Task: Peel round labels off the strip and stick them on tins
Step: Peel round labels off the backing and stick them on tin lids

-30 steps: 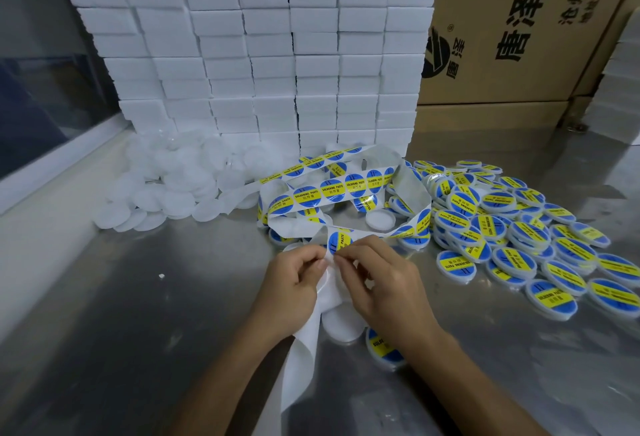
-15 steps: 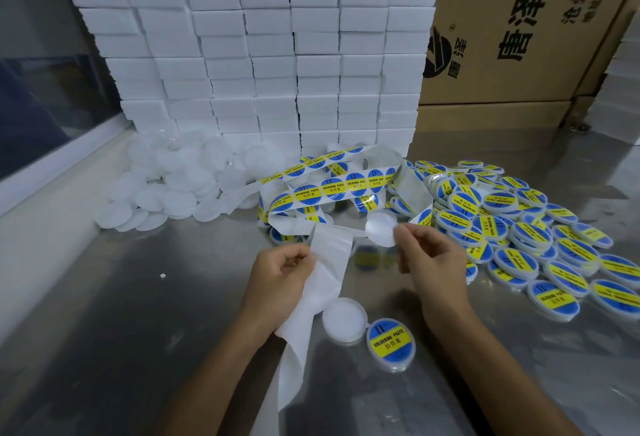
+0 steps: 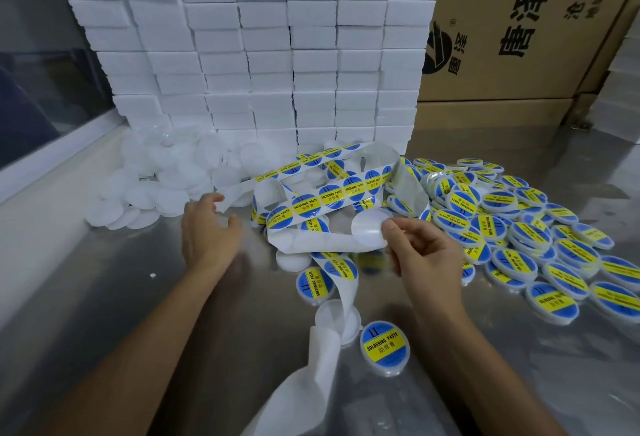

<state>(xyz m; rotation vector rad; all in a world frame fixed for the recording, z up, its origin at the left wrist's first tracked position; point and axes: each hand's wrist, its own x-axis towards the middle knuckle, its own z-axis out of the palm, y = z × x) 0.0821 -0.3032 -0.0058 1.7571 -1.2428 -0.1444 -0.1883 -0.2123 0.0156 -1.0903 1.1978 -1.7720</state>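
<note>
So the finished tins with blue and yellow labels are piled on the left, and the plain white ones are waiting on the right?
Swapped: the head view shows the labelled tins heaped on the right and the plain white tins on the left.

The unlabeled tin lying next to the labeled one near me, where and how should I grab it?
Take the unlabeled tin by its round rim, fingers coming from above and from its left side. It lies flat on the table; the labeled tin sits close on its right and the backing strip crosses its left edge.
</note>
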